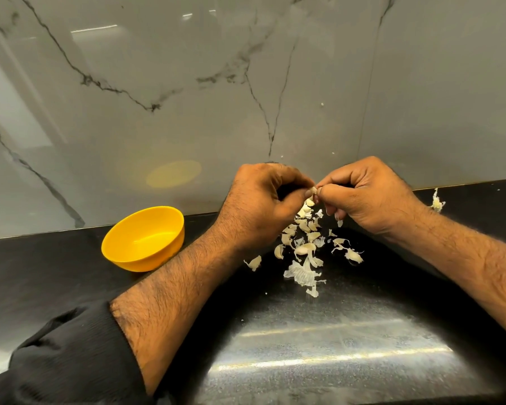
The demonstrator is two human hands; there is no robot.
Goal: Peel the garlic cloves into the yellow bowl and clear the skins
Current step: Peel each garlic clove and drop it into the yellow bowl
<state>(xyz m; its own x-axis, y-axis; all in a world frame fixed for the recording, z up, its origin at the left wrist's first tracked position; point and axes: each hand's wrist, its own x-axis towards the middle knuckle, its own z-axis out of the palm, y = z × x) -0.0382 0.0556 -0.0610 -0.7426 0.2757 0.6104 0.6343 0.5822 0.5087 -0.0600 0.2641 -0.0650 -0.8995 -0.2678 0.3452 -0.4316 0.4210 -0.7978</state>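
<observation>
Now both hands pinch one garlic clove (313, 190) between them, left hand (263, 200), right hand (368, 197); yellow bowl (143, 238) sits empty off to the left, nearer the left hand, skins (303, 273) below.

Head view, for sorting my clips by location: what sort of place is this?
Probably a home kitchen: a black countertop against a marble-look backsplash, with a yellow bowl and garlic cloves being peeled.
</observation>
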